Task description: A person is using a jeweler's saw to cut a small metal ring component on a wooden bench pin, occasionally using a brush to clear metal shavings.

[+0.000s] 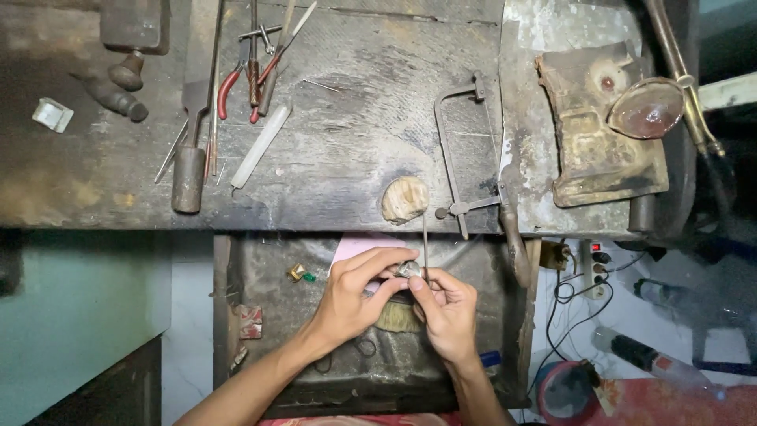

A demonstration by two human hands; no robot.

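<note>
- Head view: the left hand pinches a small silvery metal piece between thumb and fingertips, over an open drawer below the bench edge.
- The right hand is clenched around a thin rod-like tool, which stands upright and touches the metal piece.
- A brush lies in the drawer under both hands; a pink paper lies just beyond them.
- On the worn wooden bench farther off: a jeweller's saw frame to the right, red-handled pliers far left, and a pale lump near the edge.
</note>
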